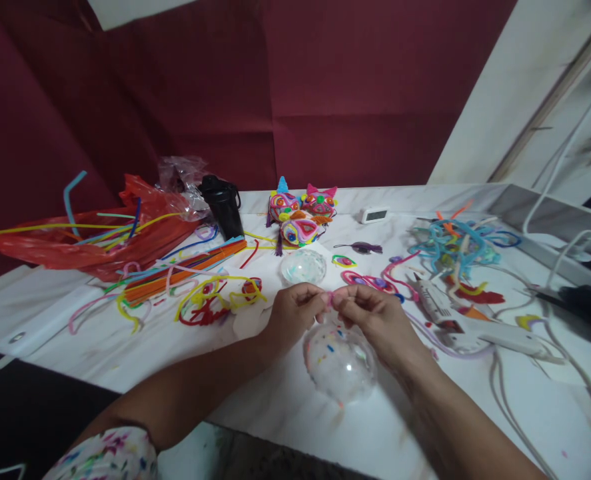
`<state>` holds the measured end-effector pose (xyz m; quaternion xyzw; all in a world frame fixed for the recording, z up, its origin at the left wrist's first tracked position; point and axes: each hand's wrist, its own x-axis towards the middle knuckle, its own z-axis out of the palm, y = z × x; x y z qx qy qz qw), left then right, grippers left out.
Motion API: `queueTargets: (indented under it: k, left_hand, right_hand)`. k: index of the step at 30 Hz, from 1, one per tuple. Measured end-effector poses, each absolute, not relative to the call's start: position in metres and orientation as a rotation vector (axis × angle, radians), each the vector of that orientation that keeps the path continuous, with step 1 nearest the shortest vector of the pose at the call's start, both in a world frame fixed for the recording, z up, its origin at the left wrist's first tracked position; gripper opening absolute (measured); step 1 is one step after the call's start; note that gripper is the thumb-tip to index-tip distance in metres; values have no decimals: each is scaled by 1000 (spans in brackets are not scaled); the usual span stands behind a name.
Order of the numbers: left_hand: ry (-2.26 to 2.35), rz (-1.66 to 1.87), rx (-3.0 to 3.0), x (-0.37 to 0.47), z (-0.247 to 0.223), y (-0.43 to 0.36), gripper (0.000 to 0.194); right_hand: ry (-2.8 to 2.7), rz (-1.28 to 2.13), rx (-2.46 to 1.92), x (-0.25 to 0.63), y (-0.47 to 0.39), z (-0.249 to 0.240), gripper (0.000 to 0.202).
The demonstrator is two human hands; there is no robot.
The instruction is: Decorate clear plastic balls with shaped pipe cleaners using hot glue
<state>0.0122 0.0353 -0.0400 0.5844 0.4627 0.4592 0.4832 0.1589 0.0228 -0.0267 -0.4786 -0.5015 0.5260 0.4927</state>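
My left hand [302, 307] and my right hand [365, 310] meet above the front middle of the table. Both are closed, thumb and forefinger pinching a short piece of pink pipe cleaner [330, 300]; most of it is hidden by the fingers. Just below them on the table sits a see-through plastic half ball [348, 367] with small coloured specks. A second see-through half ball [302, 268] lies beyond my hands. To its right are a small eye-shaped coil [344, 261] in green, yellow and pink and several pink and purple coiled pieces [368, 280].
Left, a red plastic bag [100, 250] and orange pipe cleaners [175, 280] lie near a black bottle [222, 207]. Colourful tasselled animal-like ornaments [302, 227] stand behind. A glue gun [468, 327] with trailing cord, a tangle of blue pipe cleaners [455, 240] and a small white display [374, 215] are right.
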Motion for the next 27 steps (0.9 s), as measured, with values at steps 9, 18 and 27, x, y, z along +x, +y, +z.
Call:
queueTargets:
  k: [9,18,27]
  left_hand:
    - [1119,1114,1440,11,-42,38,19]
    - [1139,1146,1444,11,-36,37,14]
    - [1106,1241,1397,12,-43,39,12]
  right_hand:
    - [-1260,1257,-1158,160,24,-32,20]
    - [-1224,1285,-1140,160,25,-32,20]
    - [-1100,1273,-1135,156,25,-34,24]
